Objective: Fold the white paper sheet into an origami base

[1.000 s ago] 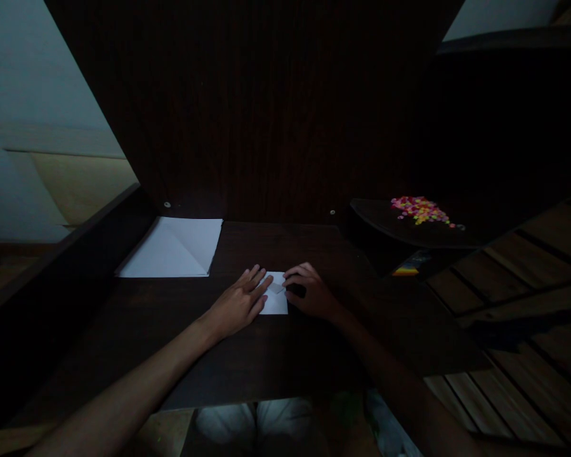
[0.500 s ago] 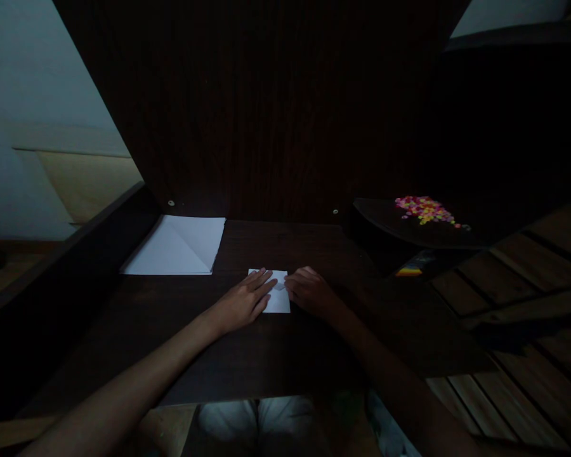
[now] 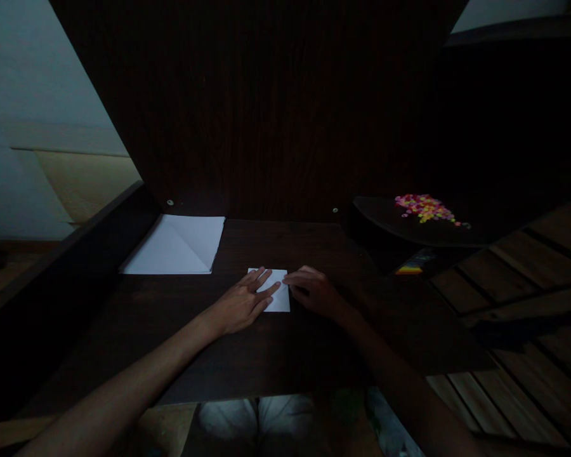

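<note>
A small folded square of white paper [image 3: 278, 303] lies on the dark wooden desk [image 3: 247, 368] in front of me. My left hand [image 3: 245, 301] rests flat over its left part, fingers spread, the index fingertip near the middle of the paper. At the paper's right edge is my right hand [image 3: 314, 291], its fingers loosely stretched out and the fingertips touching the paper near the upper right corner. A gap shows between its thumb and fingers, and nothing is visibly gripped there.
A stack of white paper sheets [image 3: 181, 244], the top one creased diagonally, lies at the back left. Small colourful pieces [image 3: 426, 208] are heaped on a curved shelf [image 3: 385, 222] at the right. A dark panel [image 3: 266, 114] rises behind the desk, and a low side board [image 3: 76, 235] stands left.
A small flap near the paper's middle, raised at my right fingers before, now appears flat. My right fingers have loosened from a curled pinch and straightened. The left hand has barely moved.
</note>
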`<state>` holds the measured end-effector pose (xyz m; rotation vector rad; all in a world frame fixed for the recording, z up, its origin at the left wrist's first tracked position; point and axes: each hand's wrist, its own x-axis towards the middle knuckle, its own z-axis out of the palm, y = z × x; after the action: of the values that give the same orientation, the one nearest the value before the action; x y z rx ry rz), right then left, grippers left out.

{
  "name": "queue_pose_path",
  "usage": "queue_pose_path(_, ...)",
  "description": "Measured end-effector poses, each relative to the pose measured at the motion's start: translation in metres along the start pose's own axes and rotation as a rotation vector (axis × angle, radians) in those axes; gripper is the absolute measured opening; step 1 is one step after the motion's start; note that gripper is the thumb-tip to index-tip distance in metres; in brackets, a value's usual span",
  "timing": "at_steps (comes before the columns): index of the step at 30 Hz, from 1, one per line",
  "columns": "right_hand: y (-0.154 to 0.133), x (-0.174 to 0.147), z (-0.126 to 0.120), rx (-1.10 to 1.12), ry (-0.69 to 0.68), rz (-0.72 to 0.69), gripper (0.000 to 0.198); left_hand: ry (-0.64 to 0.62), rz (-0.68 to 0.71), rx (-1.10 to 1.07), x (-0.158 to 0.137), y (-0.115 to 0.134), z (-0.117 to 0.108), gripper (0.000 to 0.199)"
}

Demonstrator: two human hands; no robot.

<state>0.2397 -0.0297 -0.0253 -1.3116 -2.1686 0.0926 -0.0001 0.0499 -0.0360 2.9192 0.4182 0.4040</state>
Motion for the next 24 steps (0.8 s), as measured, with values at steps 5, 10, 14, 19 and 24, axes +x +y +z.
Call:
queue_pose_path(5, -0.0025, -0.0019, -0.0037, -0.123, -0.070, -0.046, 0.023, -0.034, -0.003, 0.017, 0.0001, 0.0011, 0.0001, 0.046)
queue_pose_path(10, -0.0070, -0.0016, -0.0066, -0.179, -0.133, 0.004, 0.031, -0.043, -0.012, 0.026, 0.0007, -0.0001, 0.0008, 0.046)
queue_pose_path(14, -0.0027, -0.0031, -0.0063, -0.079, -0.127, 0.081, 0.034, -0.040, -0.012, 0.043, 0.0007, -0.0006, 0.0020, 0.046)
queue_pose_path(19, 0.0020, -0.0065, -0.0043, 0.066, -0.013, 0.132, 0.040, -0.007, 0.002, 0.048, -0.0002, -0.0008, 0.0030, 0.045)
queue_pose_path(24, -0.0051, -0.0055, 0.0032, 0.026, -0.080, 0.023, 0.036, -0.008, 0.026, 0.068, -0.0001, -0.0015, 0.0009, 0.047)
